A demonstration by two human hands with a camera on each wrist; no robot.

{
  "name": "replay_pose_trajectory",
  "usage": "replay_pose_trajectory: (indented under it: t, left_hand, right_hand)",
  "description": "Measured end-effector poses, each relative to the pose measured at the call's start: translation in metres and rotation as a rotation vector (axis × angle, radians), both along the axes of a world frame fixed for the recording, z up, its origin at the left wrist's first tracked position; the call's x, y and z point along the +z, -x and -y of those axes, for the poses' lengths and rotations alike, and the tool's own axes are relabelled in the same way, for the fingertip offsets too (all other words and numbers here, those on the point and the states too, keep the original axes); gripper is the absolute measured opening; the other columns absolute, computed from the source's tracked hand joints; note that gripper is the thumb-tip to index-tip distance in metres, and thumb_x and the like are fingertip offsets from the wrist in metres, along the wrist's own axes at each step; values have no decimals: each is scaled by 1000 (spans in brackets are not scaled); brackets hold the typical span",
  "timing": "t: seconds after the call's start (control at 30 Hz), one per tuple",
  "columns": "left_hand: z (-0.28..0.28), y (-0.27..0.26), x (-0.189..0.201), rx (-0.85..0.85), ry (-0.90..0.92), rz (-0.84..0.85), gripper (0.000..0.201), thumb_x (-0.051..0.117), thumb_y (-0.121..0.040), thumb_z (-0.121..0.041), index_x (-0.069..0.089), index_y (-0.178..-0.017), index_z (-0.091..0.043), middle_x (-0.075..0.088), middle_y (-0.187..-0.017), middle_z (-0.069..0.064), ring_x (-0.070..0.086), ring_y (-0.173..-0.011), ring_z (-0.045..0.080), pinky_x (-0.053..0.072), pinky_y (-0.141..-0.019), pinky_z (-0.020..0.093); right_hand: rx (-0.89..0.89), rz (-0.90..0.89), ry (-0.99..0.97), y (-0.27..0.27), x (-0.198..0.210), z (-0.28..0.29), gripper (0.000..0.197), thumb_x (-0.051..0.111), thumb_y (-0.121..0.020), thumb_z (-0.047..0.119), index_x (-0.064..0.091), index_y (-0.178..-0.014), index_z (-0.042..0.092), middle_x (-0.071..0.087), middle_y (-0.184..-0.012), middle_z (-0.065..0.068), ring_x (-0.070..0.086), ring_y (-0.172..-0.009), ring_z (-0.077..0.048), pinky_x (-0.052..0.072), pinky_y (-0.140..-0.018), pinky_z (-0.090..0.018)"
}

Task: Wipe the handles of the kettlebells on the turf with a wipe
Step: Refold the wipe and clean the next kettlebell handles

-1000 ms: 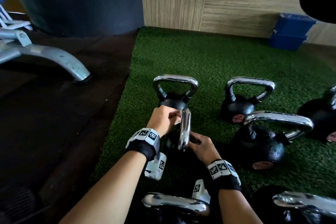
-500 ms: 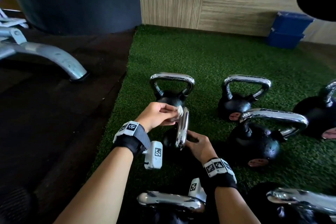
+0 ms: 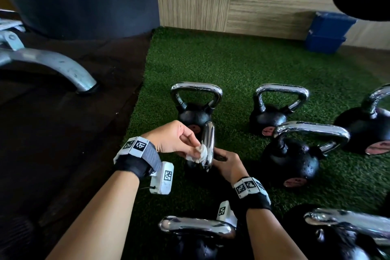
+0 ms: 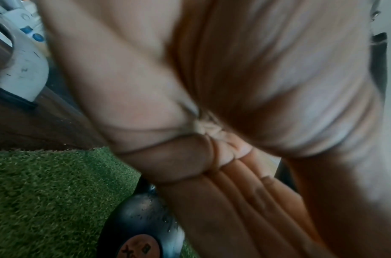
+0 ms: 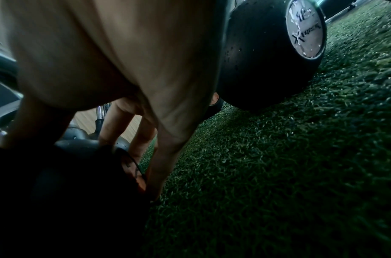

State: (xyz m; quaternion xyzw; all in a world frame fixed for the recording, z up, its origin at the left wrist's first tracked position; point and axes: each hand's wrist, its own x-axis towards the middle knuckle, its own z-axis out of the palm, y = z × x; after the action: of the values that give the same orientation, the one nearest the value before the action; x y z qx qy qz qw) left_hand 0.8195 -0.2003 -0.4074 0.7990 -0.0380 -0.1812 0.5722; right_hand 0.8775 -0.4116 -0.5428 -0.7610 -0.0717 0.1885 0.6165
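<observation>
Several black kettlebells with chrome handles stand on green turf. My left hand pinches a crumpled white wipe against the left side of the chrome handle of a small kettlebell, seen edge-on. My right hand grips that kettlebell's black ball just right of the handle. In the right wrist view the fingers drape over the ball. The left wrist view is mostly palm and curled fingers, with a bit of wipe in the fold.
Other kettlebells stand behind, back right, right, far right and close in front. A grey machine foot rests on dark flooring at left. Blue boxes sit by the wall.
My left hand has slid the wipe down the handle toward me, from near its top to its lower part. The right hand stays on the ball.
</observation>
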Motion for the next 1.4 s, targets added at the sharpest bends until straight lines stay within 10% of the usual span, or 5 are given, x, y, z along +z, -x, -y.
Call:
replay_pose_trajectory:
  t: [0.43,0.63,0.87,1.03,1.4]
  left_hand:
    - [0,18,-22,12,-219,90,22,92,-70,-12,83,-78,-30,80,-84,0,70,-75,9,54,-73,22]
    - [6,22,-44,90,-342,127,31,90,-72,-16,78,-66,-44,77,-75,-16,72,-72,-5,49,-64,8]
    - [-28,15,-19,205,-231,159,29,92,-71,-24,79,-77,-49,79,-85,-15,70,-78,-4,55,-80,22]
    - [-38,2,13,360,133,249,25,88,-61,-18,84,-84,-28,80,-87,-1,73,-81,7,59,-72,18]
    - [1,-42,56,134,149,196,33,74,-77,13,56,-90,-12,76,-81,-3,72,-76,5,59,-68,20]
  right_hand:
    - [-6,21,33,5,16,-3,42,84,-79,16,74,-119,12,77,-107,-4,72,-97,-15,57,-90,-24]
    - [20,105,88,12,28,-1,35,83,-80,17,76,-114,13,78,-105,-1,71,-106,-20,52,-103,-41]
    - [139,211,634,-2,101,7,29,80,-83,30,77,-112,29,77,-107,3,70,-95,-12,51,-84,-20]
    - [-11,443,167,-4,172,16,19,82,-83,21,81,-101,26,75,-79,8,63,-65,-1,53,-67,-17]
    - [-105,401,-118,1,174,0,33,90,-73,23,81,-104,18,79,-96,4,73,-85,3,57,-78,-14]
